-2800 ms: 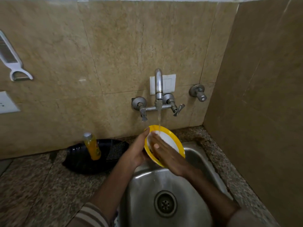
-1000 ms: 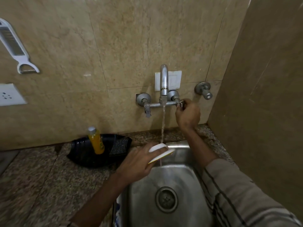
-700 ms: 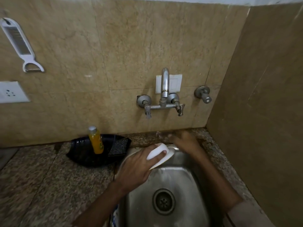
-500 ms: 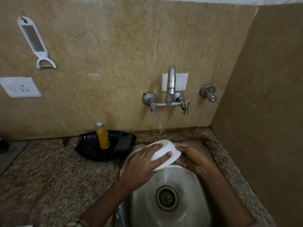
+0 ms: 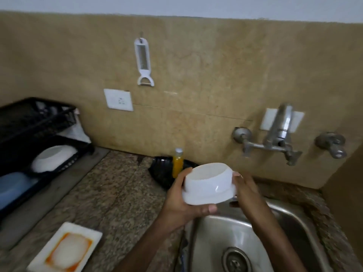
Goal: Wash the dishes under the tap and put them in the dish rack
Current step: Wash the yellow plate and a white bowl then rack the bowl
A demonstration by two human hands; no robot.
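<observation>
Head view: you face a speckled granite counter (image 5: 110, 193) in a corner with beige tile walls. A steel sink (image 5: 294, 222) is at lower right, its drain (image 5: 236, 260) at the bottom edge. The wall tap (image 5: 279, 126) is at right, with a separate valve (image 5: 331, 144) further right. A white socket plate (image 5: 118, 100) is left of centre, and a white peeler (image 5: 143, 61) hangs above it. The black dish rack (image 5: 29, 118) is on the left edge, holding a second white bowl (image 5: 54, 158) and something blue (image 5: 13, 185), too blurred to name. A black tray (image 5: 163, 173) with an orange bottle (image 5: 178, 163) standing in it sits against the wall at centre. A white tray with an orange border (image 5: 66, 250) lies at lower left. You hold the white bowl (image 5: 209, 185) upside down in the air at centre right, above the sink's left rear corner and just in front of the black tray. Your left hand (image 5: 182, 203) grips it from the left and underneath, thumb under the rim. Your right hand (image 5: 245, 191) clasps its right side, though the fingers are blurred. Versus half a second ago, the view has swung left, so the rack and the orange-bordered tray are now in frame and the tap has slid right. The bowl has come up from over the basin. A second ago your right hand was on the tap handle with water running.
</observation>
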